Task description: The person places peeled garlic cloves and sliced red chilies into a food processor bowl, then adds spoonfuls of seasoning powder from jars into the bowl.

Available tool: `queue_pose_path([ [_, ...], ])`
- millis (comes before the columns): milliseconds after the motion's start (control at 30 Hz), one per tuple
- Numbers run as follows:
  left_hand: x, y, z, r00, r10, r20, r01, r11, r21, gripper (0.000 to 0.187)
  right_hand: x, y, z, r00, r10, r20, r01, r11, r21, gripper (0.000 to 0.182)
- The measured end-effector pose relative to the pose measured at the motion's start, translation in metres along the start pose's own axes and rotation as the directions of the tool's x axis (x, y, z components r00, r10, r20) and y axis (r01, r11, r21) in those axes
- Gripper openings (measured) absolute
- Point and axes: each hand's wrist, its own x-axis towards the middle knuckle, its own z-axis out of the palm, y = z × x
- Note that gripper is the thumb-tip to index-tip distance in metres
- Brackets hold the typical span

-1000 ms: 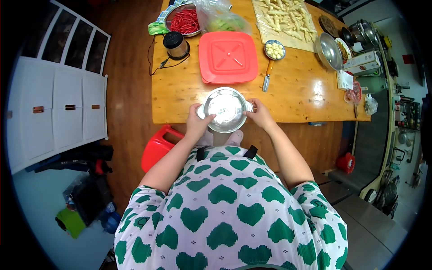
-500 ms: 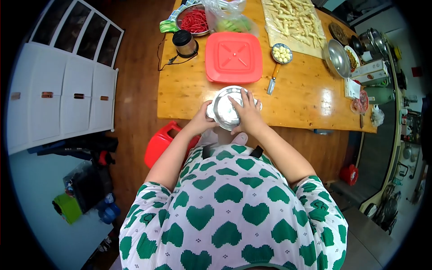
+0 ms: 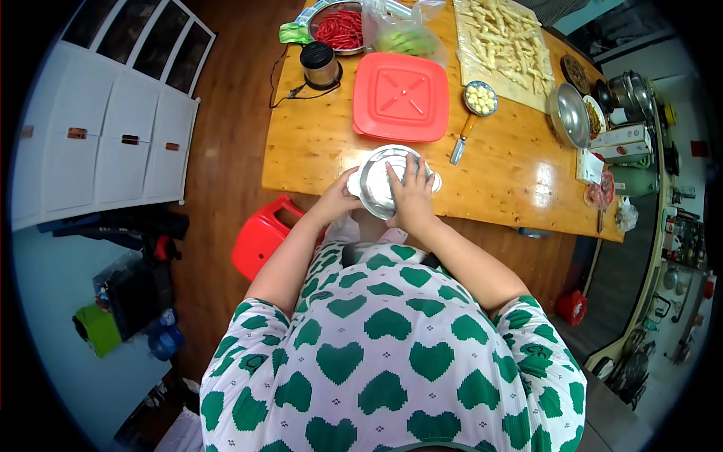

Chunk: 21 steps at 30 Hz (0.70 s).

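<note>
A round, shiny metal bowl (image 3: 376, 178) with a metal lid and pale ear-shaped side handles is at the near edge of the wooden table. My left hand (image 3: 337, 200) is closed around its left side, by the handle there; the fingertips are partly hidden beneath. On top, my right hand (image 3: 411, 197) lies over the right part of the lid, with its fingers stretched out and apart. Just beyond the bowl sits a red square plastic lid or covered box (image 3: 401, 98). The inside of the metal bowl cannot be seen.
Behind are a small grinder (image 3: 320, 65) with its cord, red chillies (image 3: 339, 30), and a plastic bag (image 3: 407, 38). Farther right are peeled garlic (image 3: 480, 99), a cleaver (image 3: 462, 140), pale strips (image 3: 504, 45), and a steel basin (image 3: 570, 115). A red stool (image 3: 252, 245) stands left.
The view has turned slightly, so the table things sit a little differently. My left hand keeps its grip, and my right hand stays on the lid with its fingers slightly shifted.
</note>
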Motion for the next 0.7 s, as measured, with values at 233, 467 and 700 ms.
queue_pose_path([
  [233, 0.004, -0.002, -0.005, 0.994, -0.095, 0.046, 0.105, 0.947, -0.305, 0.083, 0.001, 0.013, -0.007, 0.997, -0.048, -0.057, 0.055, 0.991, 0.125, 0.136],
  [467, -0.005, -0.014, -0.005, 0.991, -0.122, 0.050, 0.130, 0.854, -0.504, 0.074, -0.004, 0.021, -0.007, 0.991, -0.099, -0.089, 0.113, 0.980, 0.165, 0.131],
  [700, -0.012, -0.024, 0.013, 0.996, -0.080, -0.048, 0.032, 0.773, -0.633, 0.064, 0.000, 0.007, -0.022, 0.988, -0.139, -0.073, 0.147, 0.983, 0.113, 0.122],
])
